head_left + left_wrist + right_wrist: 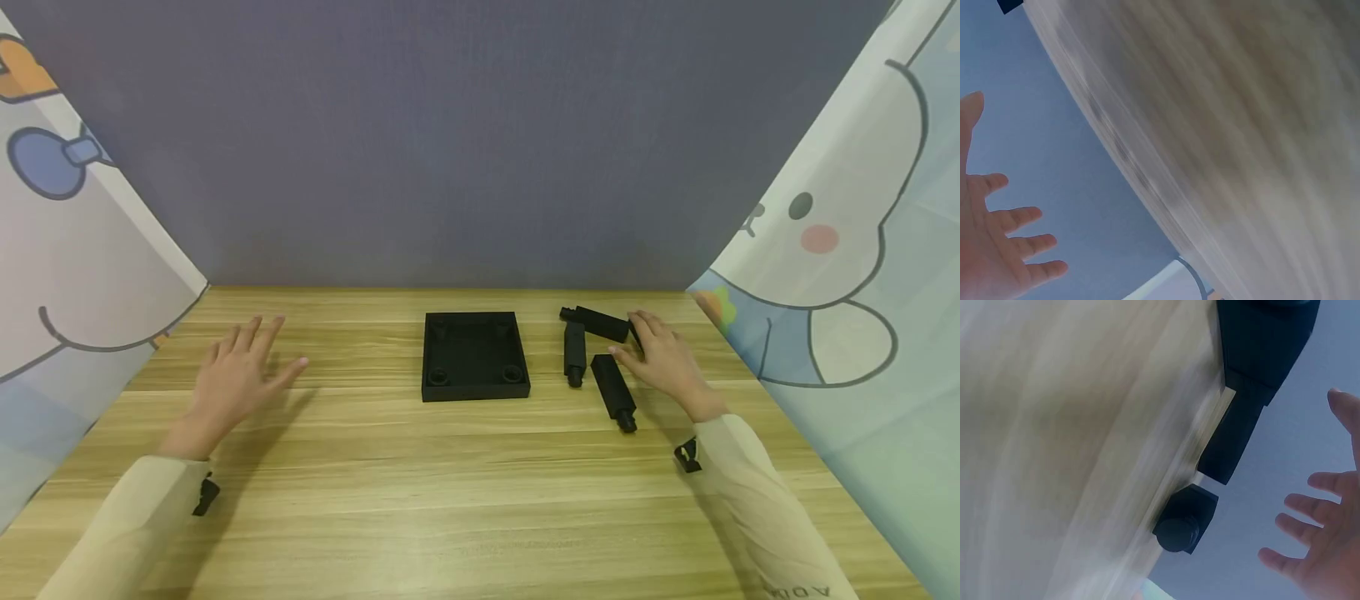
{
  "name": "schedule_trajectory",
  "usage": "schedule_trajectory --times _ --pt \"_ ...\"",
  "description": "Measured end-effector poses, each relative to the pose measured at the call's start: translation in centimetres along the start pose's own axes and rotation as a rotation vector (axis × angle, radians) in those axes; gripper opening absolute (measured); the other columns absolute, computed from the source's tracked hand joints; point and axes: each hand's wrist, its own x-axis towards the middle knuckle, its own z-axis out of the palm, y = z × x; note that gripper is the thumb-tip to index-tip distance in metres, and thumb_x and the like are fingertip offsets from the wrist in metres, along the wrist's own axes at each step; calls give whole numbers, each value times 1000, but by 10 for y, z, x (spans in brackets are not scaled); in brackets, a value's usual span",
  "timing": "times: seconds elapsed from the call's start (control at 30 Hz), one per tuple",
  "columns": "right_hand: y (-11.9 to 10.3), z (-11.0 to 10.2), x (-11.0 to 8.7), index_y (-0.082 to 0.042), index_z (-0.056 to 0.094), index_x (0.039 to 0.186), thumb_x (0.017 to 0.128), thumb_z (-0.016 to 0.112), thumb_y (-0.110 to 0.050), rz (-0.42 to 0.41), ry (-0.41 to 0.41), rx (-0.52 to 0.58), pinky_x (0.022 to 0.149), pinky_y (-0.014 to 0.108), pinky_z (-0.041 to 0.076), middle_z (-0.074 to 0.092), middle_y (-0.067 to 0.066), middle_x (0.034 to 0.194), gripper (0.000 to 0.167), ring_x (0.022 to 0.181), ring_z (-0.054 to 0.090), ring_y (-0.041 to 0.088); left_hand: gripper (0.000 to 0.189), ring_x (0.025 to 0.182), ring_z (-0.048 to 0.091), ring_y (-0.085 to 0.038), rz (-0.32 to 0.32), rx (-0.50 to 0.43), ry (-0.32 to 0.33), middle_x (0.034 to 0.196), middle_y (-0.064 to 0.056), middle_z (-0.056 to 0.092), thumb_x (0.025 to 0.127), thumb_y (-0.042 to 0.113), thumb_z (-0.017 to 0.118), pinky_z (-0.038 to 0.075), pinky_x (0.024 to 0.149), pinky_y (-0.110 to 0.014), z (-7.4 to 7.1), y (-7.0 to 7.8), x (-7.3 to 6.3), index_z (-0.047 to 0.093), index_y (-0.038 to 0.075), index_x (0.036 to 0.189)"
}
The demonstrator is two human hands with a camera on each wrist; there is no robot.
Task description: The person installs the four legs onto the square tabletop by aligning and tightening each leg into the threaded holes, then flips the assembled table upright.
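Observation:
A black square base [476, 357] with a raised rim and round sockets in its corners sits mid-table in the head view. To its right lie several black square bars with a narrower round stub at one end: one lengthwise [574, 350], one slanting nearer the front [613, 390], one crosswise at the back [602, 323]. Another dark piece is mostly hidden by my right hand [667, 358]. That hand hovers beside the bars, fingers extended, holding nothing in the right wrist view. My left hand [236, 379] is spread over the table's left side, empty.
A grey panel [450, 150] rises along the back edge of the wood-grain table [420, 500]. Cartoon-printed sheets flank both sides, the left sheet [60, 250] and the right sheet [840, 208]. Black straps show at both cuffs.

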Motion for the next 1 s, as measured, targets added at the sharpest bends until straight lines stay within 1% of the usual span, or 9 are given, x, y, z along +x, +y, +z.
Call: schedule_trajectory --times 0.27,0.5,0.7,0.8,0.9,1.0 --pt "-8 1 4 1 32 139 89 55 -43 -2 -12 41 92 63 35 36 29 137 71 117 40 50 76 123 31 -52 64 3 60 140 -27 34 84 53 54 25 95 -68 6 15 4 27 15 144" --pt "-15 1 9 -1 32 139 89 58 -37 30 -64 119 93 63 34 35 29 138 67 120 38 48 71 119 38 -48 128 -14 83 136 -26 39 84 47 59 31 92 -66 11 29 8 35 10 139" --pt "-18 3 14 1 33 138 88 59 -35 32 -93 166 96 61 33 33 30 139 66 123 35 47 68 114 44 -48 165 -25 83 133 -24 43 85 45 59 37 85 -65 15 41 12 37 11 139" --pt "-20 3 15 2 34 137 88 59 -34 29 -99 180 95 62 33 34 30 139 65 124 35 48 67 113 46 -47 193 -27 92 131 -24 45 85 44 60 39 84 -63 17 46 14 38 9 138" --pt "-21 4 18 3 36 136 88 60 -32 22 -103 184 95 61 34 37 29 137 64 122 36 48 66 110 48 -47 220 -32 108 129 -23 48 84 42 62 41 83 -61 20 52 16 40 8 136" --pt "-21 4 22 4 37 135 88 60 -31 15 -110 193 95 60 35 41 27 135 63 121 39 47 65 109 50 -46 234 -42 103 128 -22 50 84 41 62 42 82 -61 21 58 18 41 8 136"
